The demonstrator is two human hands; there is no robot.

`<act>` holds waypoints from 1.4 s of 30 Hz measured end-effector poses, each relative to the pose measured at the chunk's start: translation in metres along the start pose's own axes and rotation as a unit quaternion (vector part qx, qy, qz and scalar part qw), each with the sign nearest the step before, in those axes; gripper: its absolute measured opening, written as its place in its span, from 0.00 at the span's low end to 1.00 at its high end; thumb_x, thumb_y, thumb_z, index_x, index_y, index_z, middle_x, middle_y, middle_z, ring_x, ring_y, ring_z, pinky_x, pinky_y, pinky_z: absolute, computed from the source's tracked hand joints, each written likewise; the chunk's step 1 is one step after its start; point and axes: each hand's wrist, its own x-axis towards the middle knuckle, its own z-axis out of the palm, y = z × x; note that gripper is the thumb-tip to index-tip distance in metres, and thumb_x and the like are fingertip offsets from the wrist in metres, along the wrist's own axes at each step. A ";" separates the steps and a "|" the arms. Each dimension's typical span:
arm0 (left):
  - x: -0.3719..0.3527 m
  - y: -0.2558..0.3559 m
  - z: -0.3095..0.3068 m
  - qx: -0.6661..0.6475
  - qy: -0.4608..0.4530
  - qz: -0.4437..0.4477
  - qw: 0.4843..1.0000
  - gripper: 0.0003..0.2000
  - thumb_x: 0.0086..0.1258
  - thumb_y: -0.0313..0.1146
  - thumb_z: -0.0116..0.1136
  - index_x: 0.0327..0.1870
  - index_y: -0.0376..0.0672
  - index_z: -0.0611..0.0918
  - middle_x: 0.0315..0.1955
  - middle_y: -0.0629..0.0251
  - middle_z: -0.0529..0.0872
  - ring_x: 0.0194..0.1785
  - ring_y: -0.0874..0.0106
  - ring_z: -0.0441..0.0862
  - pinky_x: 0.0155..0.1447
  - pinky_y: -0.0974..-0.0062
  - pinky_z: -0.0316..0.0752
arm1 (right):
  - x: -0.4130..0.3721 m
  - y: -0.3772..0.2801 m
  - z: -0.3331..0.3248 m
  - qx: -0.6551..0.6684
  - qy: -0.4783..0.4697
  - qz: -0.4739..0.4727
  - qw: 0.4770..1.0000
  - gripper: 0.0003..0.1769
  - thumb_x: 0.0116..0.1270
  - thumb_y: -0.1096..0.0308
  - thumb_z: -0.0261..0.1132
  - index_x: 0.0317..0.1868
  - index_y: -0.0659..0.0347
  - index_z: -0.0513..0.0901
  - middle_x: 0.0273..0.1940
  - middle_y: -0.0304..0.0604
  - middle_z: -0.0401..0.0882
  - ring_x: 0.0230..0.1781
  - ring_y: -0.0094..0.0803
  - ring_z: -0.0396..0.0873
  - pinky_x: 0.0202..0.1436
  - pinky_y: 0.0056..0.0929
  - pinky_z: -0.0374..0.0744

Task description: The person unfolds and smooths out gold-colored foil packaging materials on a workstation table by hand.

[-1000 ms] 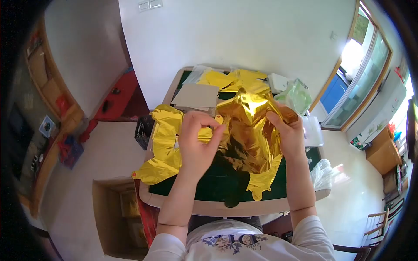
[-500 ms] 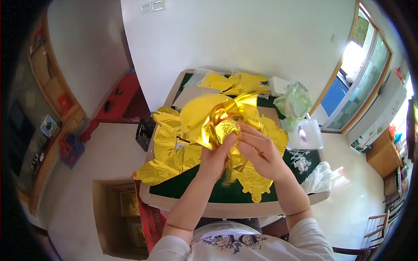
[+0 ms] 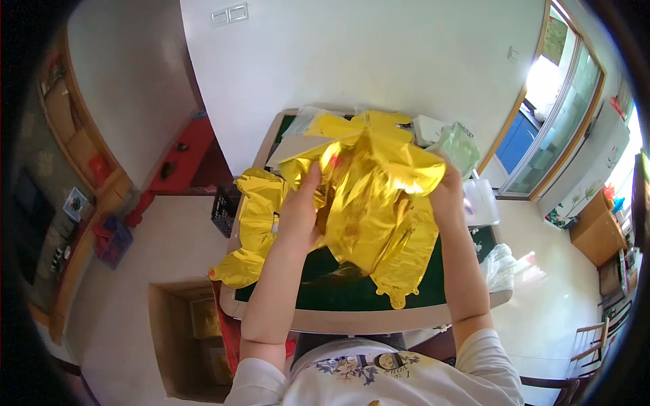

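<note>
A large sheet of shiny gold foil (image 3: 369, 203) hangs crumpled and spread between my two hands above the table. My left hand (image 3: 301, 203) is closed on its left side, the thumb pointing up along the foil. At its upper right edge, my right hand (image 3: 448, 189) grips the foil, with the fingers partly hidden behind it. More gold foil pieces (image 3: 254, 227) lie on the table to the left, and others (image 3: 389, 122) lie at the back. Below the held sheet, a foil piece with small tabs (image 3: 398, 287) shows at the front.
The green-topped table (image 3: 399, 318) has a pale rim. At its right are a green plastic bag (image 3: 459, 145), clear packaging (image 3: 479, 201) and a white plastic bag (image 3: 499, 267). A black crate (image 3: 225, 211) stands left; an open cardboard box (image 3: 166, 338) sits on the floor.
My hands have moved apart, the right one outward and up. The foil bunched between them is now spread wide, covering more of the table.
</note>
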 end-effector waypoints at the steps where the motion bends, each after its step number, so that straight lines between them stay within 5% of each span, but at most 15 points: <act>1: 0.006 -0.004 -0.006 0.015 0.015 0.035 0.999 0.26 0.73 0.50 0.51 0.62 0.38 0.72 0.59 0.59 0.75 0.59 0.69 0.74 0.61 0.74 0.69 | 0.004 -0.001 -0.005 -0.034 0.039 -0.026 0.998 0.04 0.63 0.77 0.62 0.38 0.65 0.78 0.33 0.32 0.78 0.34 0.15 0.73 0.38 0.16 0.71; 6: -0.002 -0.028 -0.007 0.175 0.041 0.189 0.965 0.29 0.76 0.52 0.44 0.65 0.34 0.69 0.63 0.53 0.71 0.65 0.64 0.68 0.68 0.71 0.60 | 0.007 -0.015 -0.019 -0.146 0.202 -0.037 0.968 0.09 0.65 0.76 0.62 0.27 0.63 0.72 0.22 0.27 0.69 0.22 0.15 0.65 0.24 0.18 0.64; 10: -0.002 -0.077 -0.006 0.248 -0.056 0.251 0.934 0.24 0.78 0.45 0.43 0.64 0.33 0.68 0.58 0.56 0.73 0.62 0.66 0.70 0.65 0.72 0.63 | -0.023 0.001 0.012 -0.209 0.142 -0.132 0.958 0.11 0.60 0.77 0.63 0.25 0.62 0.68 0.18 0.32 0.63 0.20 0.18 0.62 0.22 0.23 0.62; 13: -0.013 -0.079 0.013 0.122 -0.208 0.263 0.934 0.20 0.77 0.39 0.45 0.62 0.35 0.68 0.57 0.59 0.73 0.60 0.70 0.70 0.63 0.73 0.65 | -0.056 -0.007 0.054 -0.231 0.009 -0.142 0.962 0.11 0.54 0.78 0.64 0.25 0.63 0.67 0.20 0.42 0.64 0.19 0.30 0.65 0.24 0.26 0.66; 16: -0.019 -0.074 0.012 0.105 -0.250 0.283 0.920 0.17 0.75 0.36 0.51 0.59 0.39 0.71 0.53 0.66 0.75 0.58 0.77 0.70 0.61 0.76 0.67 | -0.060 -0.013 0.057 -0.232 -0.057 -0.126 0.963 0.09 0.53 0.78 0.64 0.31 0.63 0.71 0.27 0.47 0.69 0.25 0.40 0.72 0.30 0.30 0.72; 19: -0.011 -0.071 0.006 0.076 -0.181 0.216 0.957 0.18 0.74 0.37 0.55 0.60 0.41 0.71 0.52 0.67 0.75 0.57 0.77 0.71 0.60 0.76 0.68 | -0.058 -0.018 0.056 -0.245 -0.156 -0.216 0.932 0.12 0.53 0.77 0.65 0.39 0.64 0.73 0.35 0.49 0.71 0.35 0.44 0.75 0.38 0.36 0.76; 20: -0.011 -0.064 0.005 0.029 -0.159 0.155 0.975 0.20 0.73 0.41 0.55 0.60 0.41 0.71 0.53 0.67 0.75 0.57 0.78 0.72 0.58 0.79 0.69 | -0.063 -0.025 0.053 -0.228 -0.203 -0.141 0.942 0.17 0.55 0.76 0.66 0.46 0.63 0.74 0.42 0.51 0.73 0.44 0.47 0.77 0.46 0.38 0.77; 23: -0.011 -0.052 0.006 -0.047 -0.073 0.095 0.992 0.22 0.74 0.44 0.54 0.61 0.40 0.71 0.53 0.67 0.75 0.56 0.78 0.72 0.58 0.80 0.69 | -0.062 -0.032 0.041 -0.251 -0.196 -0.210 0.925 0.19 0.56 0.75 0.67 0.49 0.62 0.76 0.45 0.51 0.75 0.48 0.50 0.76 0.50 0.38 0.76; 24: -0.011 -0.053 0.004 -0.072 -0.079 0.073 0.992 0.24 0.74 0.46 0.54 0.62 0.38 0.71 0.56 0.66 0.74 0.58 0.76 0.72 0.60 0.79 0.68 | -0.063 -0.032 0.031 -0.286 -0.217 -0.191 0.914 0.30 0.54 0.75 0.69 0.59 0.62 0.72 0.57 0.54 0.72 0.57 0.53 0.72 0.59 0.38 0.73; 28: -0.022 -0.064 0.014 0.086 -0.136 0.097 0.982 0.26 0.73 0.41 0.55 0.67 0.38 0.65 0.60 0.64 0.72 0.64 0.73 0.69 0.66 0.71 0.65 | -0.080 -0.029 0.037 -0.265 -0.258 -0.143 0.918 0.48 0.51 0.75 0.70 0.71 0.66 0.56 0.72 0.57 0.55 0.72 0.51 0.58 0.71 0.37 0.61; 34: -0.031 -0.063 0.023 0.209 -0.350 0.212 0.888 0.44 0.60 0.34 0.70 0.73 0.41 0.53 0.71 0.61 0.57 0.73 0.68 0.56 0.73 0.66 0.52 | -0.070 -0.016 0.033 -0.123 -0.033 -0.143 0.981 0.35 0.58 0.77 0.65 0.67 0.67 0.64 0.65 0.51 0.67 0.65 0.37 0.68 0.67 0.34 0.65; 37: -0.026 -0.045 0.005 0.200 -0.269 0.328 0.883 0.49 0.58 0.27 0.68 0.75 0.47 0.45 0.76 0.62 0.44 0.78 0.66 0.43 0.75 0.58 0.46 | -0.055 -0.015 0.009 -0.141 0.078 -0.068 0.985 0.22 0.59 0.81 0.62 0.56 0.66 0.75 0.55 0.49 0.75 0.56 0.37 0.75 0.59 0.32 0.72; 39: -0.020 -0.049 -0.024 0.234 -0.188 0.303 0.904 0.52 0.54 0.23 0.70 0.76 0.48 0.44 0.76 0.62 0.44 0.78 0.65 0.43 0.76 0.58 0.45 | -0.044 -0.015 -0.007 -0.216 0.119 -0.115 0.962 0.15 0.61 0.82 0.59 0.49 0.65 0.79 0.49 0.46 0.78 0.50 0.35 0.77 0.52 0.31 0.75; 40: -0.013 -0.055 -0.038 0.250 -0.151 0.292 0.911 0.54 0.52 0.21 0.70 0.76 0.49 0.44 0.76 0.62 0.45 0.78 0.64 0.42 0.76 0.57 0.44 | -0.040 -0.016 -0.012 -0.175 0.120 -0.114 0.970 0.13 0.62 0.82 0.58 0.46 0.65 0.81 0.46 0.44 0.79 0.47 0.34 0.78 0.48 0.31 0.77; 42: 0.005 -0.074 -0.065 0.241 -0.181 0.179 0.936 0.55 0.51 0.22 0.72 0.76 0.50 0.44 0.76 0.62 0.45 0.78 0.65 0.43 0.76 0.58 0.44 | -0.030 -0.026 -0.017 0.238 0.106 0.016 0.965 0.11 0.66 0.78 0.57 0.49 0.66 0.77 0.45 0.42 0.80 0.44 0.31 0.79 0.47 0.30 0.78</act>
